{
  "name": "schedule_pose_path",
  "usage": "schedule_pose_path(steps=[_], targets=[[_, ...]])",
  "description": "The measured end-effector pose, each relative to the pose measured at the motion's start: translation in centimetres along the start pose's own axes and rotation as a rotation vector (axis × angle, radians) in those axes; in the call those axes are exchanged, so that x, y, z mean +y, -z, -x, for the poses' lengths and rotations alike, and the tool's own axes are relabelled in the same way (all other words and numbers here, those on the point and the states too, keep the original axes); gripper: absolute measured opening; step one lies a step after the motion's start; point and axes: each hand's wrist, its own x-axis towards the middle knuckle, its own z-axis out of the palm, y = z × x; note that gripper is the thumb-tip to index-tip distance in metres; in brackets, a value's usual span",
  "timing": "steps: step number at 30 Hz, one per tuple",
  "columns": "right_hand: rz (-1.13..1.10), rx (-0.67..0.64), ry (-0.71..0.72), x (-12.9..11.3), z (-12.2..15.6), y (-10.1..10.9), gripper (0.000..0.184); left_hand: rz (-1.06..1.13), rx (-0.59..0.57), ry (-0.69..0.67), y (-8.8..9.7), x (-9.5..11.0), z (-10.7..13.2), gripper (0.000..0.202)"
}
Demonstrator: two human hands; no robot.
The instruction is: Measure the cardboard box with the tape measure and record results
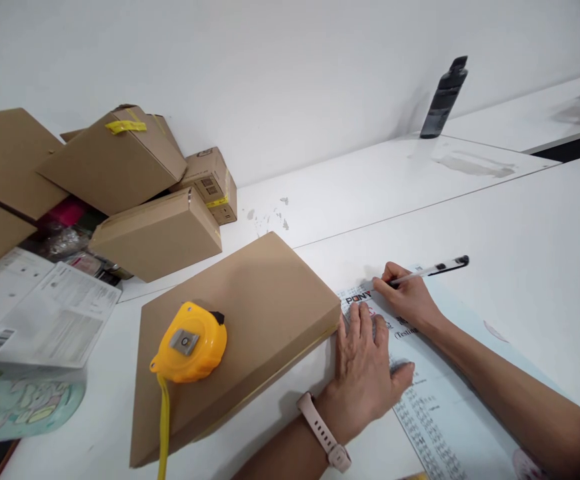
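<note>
My right hand (413,297) grips a pen (433,270) with a clear barrel and black ends. Its tip meets the upper left part of a pale blue printed sheet (465,373), and the hand rests on that paper. Flat beside it lies my left hand (365,363), fingers stretched over the sheet's left edge, a pink band on the wrist. Just left of those fingers is a closed flat cardboard box (270,300). On top of the box sits a yellow tape measure (190,343), its yellow tape (164,427) hanging over the near edge.
Several cardboard boxes (115,160) are piled at the back left against the wall. A white printed package (45,313) and a mint-green patterned item (30,407) lie at left. A dark bottle (445,100) stands at the back right of the white table (520,220).
</note>
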Motion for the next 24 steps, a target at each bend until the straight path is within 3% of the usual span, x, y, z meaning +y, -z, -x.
schedule_pose_path(steps=[3, 6, 10, 15, 17, 19, 22, 24], targets=[[0.041, -0.013, 0.056, 1.1, -0.8, 1.1, 0.022, -0.004, 0.006, -0.002, -0.1, 0.0, 0.1, 0.076], [0.142, -0.097, 0.236, 2.3, -1.6, 2.2, 0.017, -0.013, 0.02, -0.012, -0.1, 0.0, 0.2, 0.076], [0.287, -0.173, 0.432, 3.4, -2.2, 2.6, 0.035, -0.023, 0.066, -0.022, -0.7, -0.3, 0.0, 0.075], [0.375, -0.183, 0.48, 3.6, -2.2, 2.1, 0.053, -0.092, 0.207, -0.097, -0.5, 0.7, 0.8, 0.059], [0.369, -0.151, 0.454, 3.7, -2.3, 2.0, 0.051, -0.123, 0.332, -0.194, 1.0, 1.8, 2.3, 0.045], [0.363, -0.125, 0.422, 4.0, -2.4, 1.9, 0.045, -0.093, 0.548, -0.224, 3.5, 2.8, 4.5, 0.038], [0.376, -0.116, 0.386, 4.1, -2.7, 1.8, 0.038, -0.021, 0.963, -0.032, 7.9, 2.4, 8.3, 0.039], [0.386, -0.125, 0.364, 4.0, -2.8, 1.8, 0.036, -0.112, 1.159, 0.149, 10.6, 0.5, 10.4, 0.038]])
